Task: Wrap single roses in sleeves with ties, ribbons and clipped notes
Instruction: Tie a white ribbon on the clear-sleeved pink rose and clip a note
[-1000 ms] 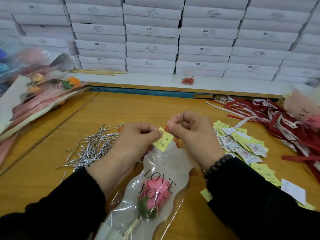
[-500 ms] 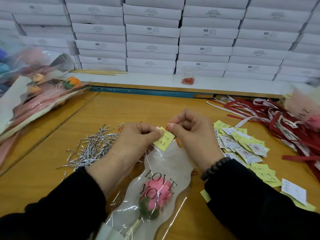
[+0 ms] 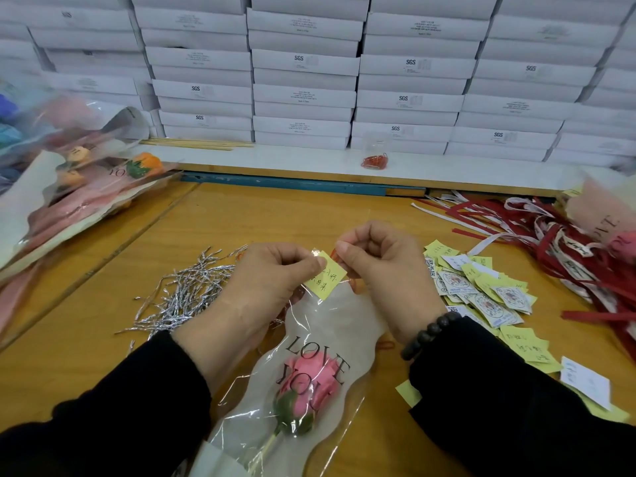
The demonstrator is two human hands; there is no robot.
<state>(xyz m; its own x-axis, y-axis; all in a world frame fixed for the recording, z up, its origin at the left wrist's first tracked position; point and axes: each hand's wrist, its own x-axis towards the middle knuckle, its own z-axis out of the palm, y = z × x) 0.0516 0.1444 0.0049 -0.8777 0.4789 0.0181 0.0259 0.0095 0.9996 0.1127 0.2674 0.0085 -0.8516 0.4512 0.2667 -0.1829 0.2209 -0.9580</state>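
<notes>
A pink rose (image 3: pixel 309 383) lies in a clear sleeve (image 3: pixel 344 325) printed "LOVE YOU" on the wooden table (image 3: pixel 261 218), its top pointing away from me. My left hand (image 3: pixel 272 287) pinches a yellow handwritten note (image 3: pixel 327 277) against the sleeve's top edge. My right hand (image 3: pixel 382 270) pinches a small red clip (image 3: pixel 335 254) at the note's upper corner. Silver twist ties (image 3: pixel 186 294) lie in a heap left of my hands. Yellow and white notes (image 3: pixel 481 287) are spread at the right, with red and white ribbons (image 3: pixel 537 235) beyond them.
Wrapped roses (image 3: pixel 79 187) are piled at the far left, and another sleeved rose (image 3: pixel 605 222) lies at the far right. A small bag of red clips (image 3: pixel 375 160) sits on the white shelf under stacked white boxes (image 3: pixel 303 63).
Both hands stay at the sleeve's top with the note. The sleeve and rose have shifted slightly, and the note sits a little lower against the sleeve edge.
</notes>
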